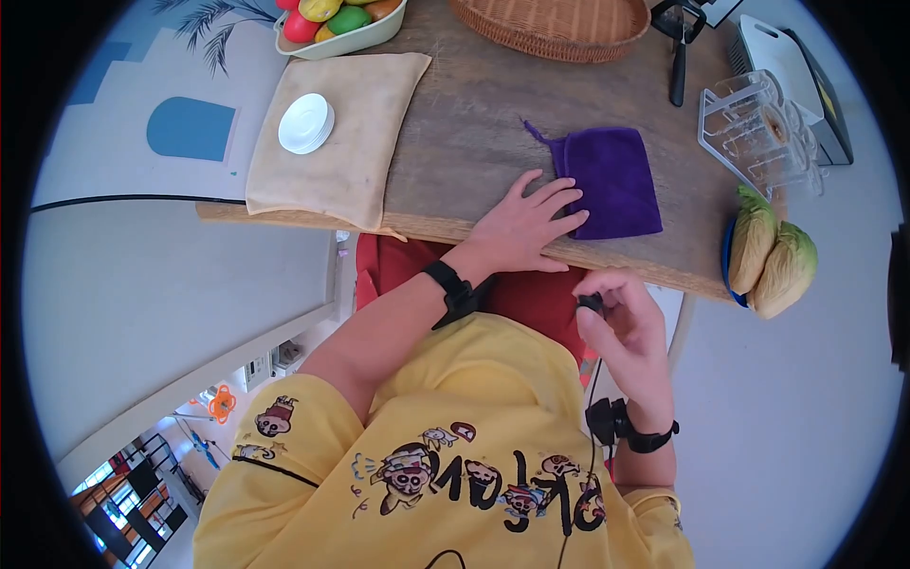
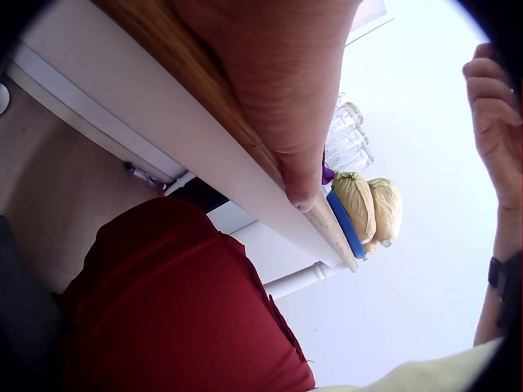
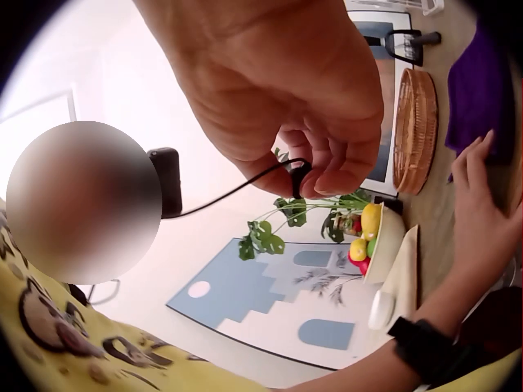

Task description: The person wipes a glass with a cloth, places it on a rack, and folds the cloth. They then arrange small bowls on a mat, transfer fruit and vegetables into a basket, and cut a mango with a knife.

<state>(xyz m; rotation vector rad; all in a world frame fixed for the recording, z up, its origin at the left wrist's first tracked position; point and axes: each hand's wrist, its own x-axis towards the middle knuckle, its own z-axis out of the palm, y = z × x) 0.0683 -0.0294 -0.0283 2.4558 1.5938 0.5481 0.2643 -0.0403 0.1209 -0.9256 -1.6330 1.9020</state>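
My left hand (image 1: 526,226) lies flat near the table's front edge, fingers spread, the fingertips over the left side of a purple drawstring pouch (image 1: 618,185). In the left wrist view the thumb of my left hand (image 2: 274,90) is at the wooden edge. My right hand (image 1: 627,332) is raised in front of the table edge and pinches a small black object (image 1: 590,302) between thumb and fingers. The right wrist view shows the black object (image 3: 300,178) with a thin black cable running from it, held by my right hand (image 3: 286,98).
White stacked dishes (image 1: 306,123) sit on a beige cloth (image 1: 365,142) at left. Behind are a bowl of colourful fruit (image 1: 355,40) and a wicker basket (image 1: 559,43). Glasses on a rack (image 1: 763,128) and cabbages in a blue dish (image 1: 728,261) stand at right.
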